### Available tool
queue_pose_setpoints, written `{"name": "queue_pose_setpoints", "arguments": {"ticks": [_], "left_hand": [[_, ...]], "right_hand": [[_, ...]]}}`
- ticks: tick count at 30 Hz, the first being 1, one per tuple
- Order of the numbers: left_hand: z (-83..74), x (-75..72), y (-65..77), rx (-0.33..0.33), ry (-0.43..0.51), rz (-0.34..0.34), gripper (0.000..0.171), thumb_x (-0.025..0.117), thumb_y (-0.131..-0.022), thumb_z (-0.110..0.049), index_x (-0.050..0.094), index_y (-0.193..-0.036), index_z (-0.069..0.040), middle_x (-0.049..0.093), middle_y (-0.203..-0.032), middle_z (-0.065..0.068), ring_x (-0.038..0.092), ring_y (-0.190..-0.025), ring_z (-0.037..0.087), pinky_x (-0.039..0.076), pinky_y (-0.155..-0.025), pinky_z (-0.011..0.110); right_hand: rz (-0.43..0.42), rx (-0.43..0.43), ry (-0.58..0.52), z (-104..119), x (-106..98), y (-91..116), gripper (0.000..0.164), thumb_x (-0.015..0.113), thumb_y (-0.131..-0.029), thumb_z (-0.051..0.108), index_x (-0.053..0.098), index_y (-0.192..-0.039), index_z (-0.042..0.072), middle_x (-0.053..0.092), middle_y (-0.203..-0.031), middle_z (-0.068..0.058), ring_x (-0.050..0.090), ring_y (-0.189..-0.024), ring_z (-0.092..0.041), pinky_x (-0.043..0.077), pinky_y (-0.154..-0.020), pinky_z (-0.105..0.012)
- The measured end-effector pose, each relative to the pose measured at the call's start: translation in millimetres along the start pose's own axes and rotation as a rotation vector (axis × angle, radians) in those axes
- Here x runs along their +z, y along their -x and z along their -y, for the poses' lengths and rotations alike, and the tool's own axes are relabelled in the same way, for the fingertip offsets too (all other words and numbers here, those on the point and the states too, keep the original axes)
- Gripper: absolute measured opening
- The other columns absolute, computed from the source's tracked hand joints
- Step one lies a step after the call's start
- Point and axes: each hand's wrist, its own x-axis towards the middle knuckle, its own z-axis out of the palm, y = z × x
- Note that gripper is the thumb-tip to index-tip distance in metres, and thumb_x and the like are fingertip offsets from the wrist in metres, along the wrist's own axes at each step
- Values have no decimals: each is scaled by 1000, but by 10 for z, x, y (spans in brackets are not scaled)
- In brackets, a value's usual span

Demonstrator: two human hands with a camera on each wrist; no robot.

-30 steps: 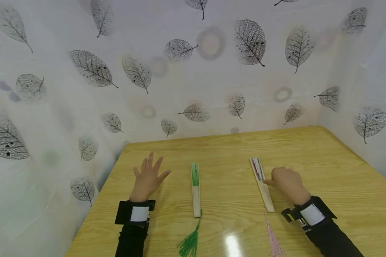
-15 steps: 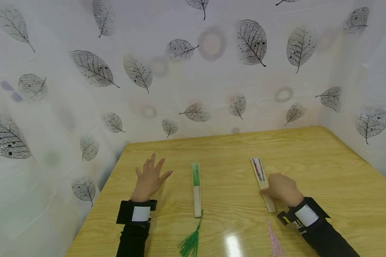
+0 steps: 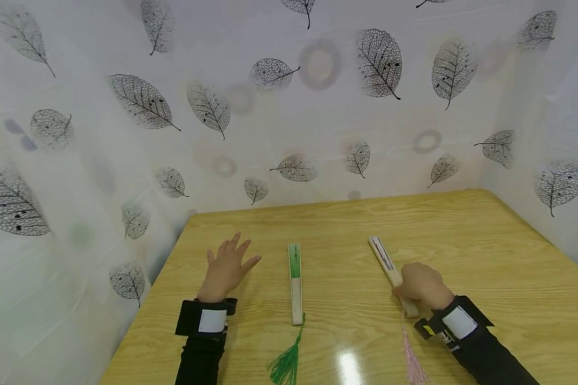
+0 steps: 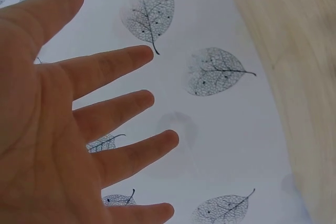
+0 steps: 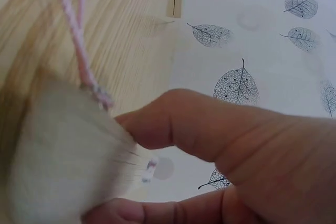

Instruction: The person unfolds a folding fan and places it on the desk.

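Observation:
Between thumb and fingers, my right hand (image 3: 424, 284) pinches a folded hand fan (image 3: 384, 259) near its lower end; the right wrist view shows the fan's pale wooden end (image 5: 68, 150) close up and blurred. From that end a pink tassel (image 3: 412, 359) trails toward me. A second folded fan (image 3: 296, 299), green on its upper half, lies upright in the middle, with a green tassel (image 3: 287, 363) at its near end. Left of it, my left hand (image 3: 226, 271) is spread with straight fingers and holds nothing; its palm (image 4: 42, 124) shows in the left wrist view.
Both fans are on a yellow wood-grain table (image 3: 337, 224). A pale cloth printed with leaf skeletons (image 3: 318, 123) hangs behind and along the sides of the table. Light glares off the tabletop (image 3: 349, 369) near the front.
My right hand has moved down along the right fan and taken hold of its lower part. The fan's far end has swung slightly left. My left hand has barely moved.

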Motion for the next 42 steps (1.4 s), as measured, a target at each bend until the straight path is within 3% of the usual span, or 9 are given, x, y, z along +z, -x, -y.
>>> {"name": "queue_pose_setpoints", "arguments": {"ticks": [5,11,17,20,29,32,36,39,42], "left_hand": [[-94,-13,38,44,-24,-16,58,49,-91,-48,46,-135,-10,34,-146,17,34,-130,40,20,-102,70],[-308,9,94,168,11,-133,49,58,-88,-41,57,-124,-7,58,-126,13,55,-114,32,45,-93,52],[-726,64,-26,223,402,-169,35,59,-90,-29,64,-116,-6,67,-112,10,64,-100,24,54,-83,39],[-973,102,-145,189,604,-162,33,56,-92,-31,66,-112,-7,68,-108,9,65,-96,23,55,-79,37],[-1293,237,-238,76,944,-39,27,62,-88,-27,72,-99,-4,72,-89,13,68,-77,18,56,-66,23],[-1270,266,-265,83,1020,-14,26,63,-87,-24,71,-97,-1,71,-88,16,68,-74,16,57,-66,24],[-1223,295,-320,86,1072,79,26,61,-89,-21,70,-101,0,70,-92,18,68,-78,16,57,-72,26],[-1208,337,-359,107,1088,193,26,59,-90,-18,68,-105,0,69,-98,18,68,-84,18,57,-77,27],[-1211,384,-390,136,1072,261,26,57,-91,-17,68,-107,-1,69,-100,18,68,-88,19,56,-79,26]], "right_hand": [[-26,-37,-149,-54,28,-69,28,68,-72,16,46,-56,8,35,-52,5,34,-46,-9,25,-42,-19],[-82,-60,-161,57,-109,-95,43,68,-77,20,44,-43,11,34,-40,9,28,-40,-5,22,-41,-16],[-279,-100,-128,544,-340,24,34,68,-76,21,51,-50,7,39,-45,5,35,-42,-9,27,-38,-20],[-373,-136,-113,816,-367,72,30,66,-75,20,52,-52,6,44,-45,2,38,-41,-10,28,-36,-20],[-757,-365,96,1243,-59,139,34,73,-71,17,45,-55,5,35,-46,1,27,-37,-6,22,-31,-17],[-659,-376,15,1214,-70,78,33,74,-74,24,53,-60,4,45,-49,-1,36,-39,-7,30,-34,-19],[-348,-335,-336,1039,-208,-111,29,70,-81,32,69,-87,4,68,-73,-7,60,-60,-14,49,-52,-25],[-149,-287,-576,876,-284,-229,31,65,-85,29,68,-104,4,71,-92,-11,66,-76,-17,53,-65,-30],[-36,-267,-682,764,-300,-288,32,65,-85,29,68,-105,3,71,-94,-12,66,-76,-16,53,-67,-30]]}}
